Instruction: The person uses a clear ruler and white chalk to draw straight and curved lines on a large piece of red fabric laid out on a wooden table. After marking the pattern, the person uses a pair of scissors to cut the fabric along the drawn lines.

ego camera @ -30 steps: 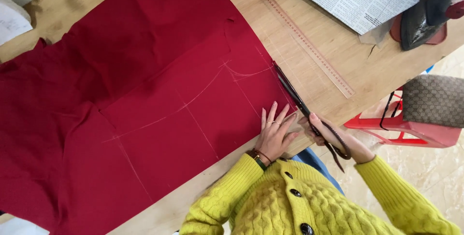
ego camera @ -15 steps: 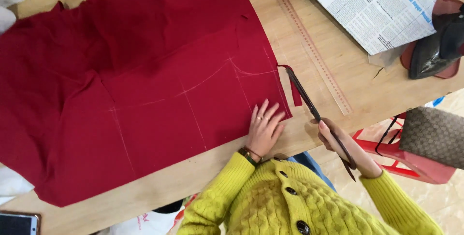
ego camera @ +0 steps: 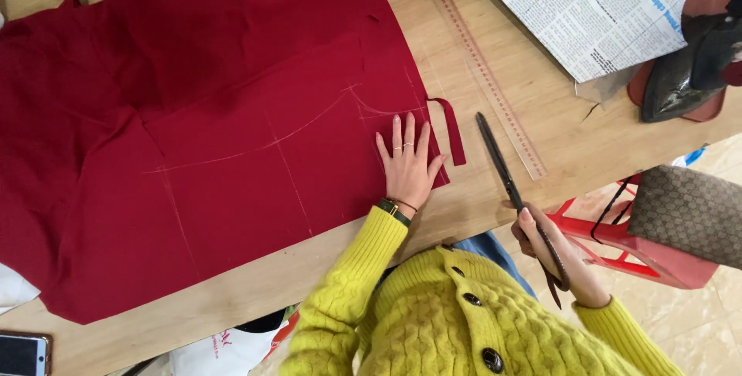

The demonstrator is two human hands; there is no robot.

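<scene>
left hand point(ego camera: 408, 169) lies flat on the red cloth point(ego camera: 216, 129), fingers spread and pointing to 12 o'clock, palm pressing down near the cloth's right edge, gripping nothing. the cloth covers most of the table point(ego camera: 495, 190) and has chalk lines drawn on it, a long curve running out to 9 o'clock from the hand plus some straight cross lines. just at 2 o'clock of the fingers a thin cut strip point(ego camera: 451, 129) hangs off the cloth edge onto bare wood.

right hand point(ego camera: 553, 256) sits at 4 o'clock of the left one, off the table edge, fingers wrapped around the handles of the scissors point(ego camera: 506, 175). blades look closed and point up to 11 o'clock, lying on the table just beside the strip, not touching the cloth as far as i can tell.

a long ruler point(ego camera: 479, 63) lies slanted at 1 o'clock of the scissors, newspaper point(ego camera: 587, 13) further at 1 o'clock. phone point(ego camera: 23, 353) corner shows way down at 8 o'clock. red stool point(ego camera: 618, 241) with a brown bag point(ego camera: 688, 210) at 3 o'clock of the right hand.
</scene>
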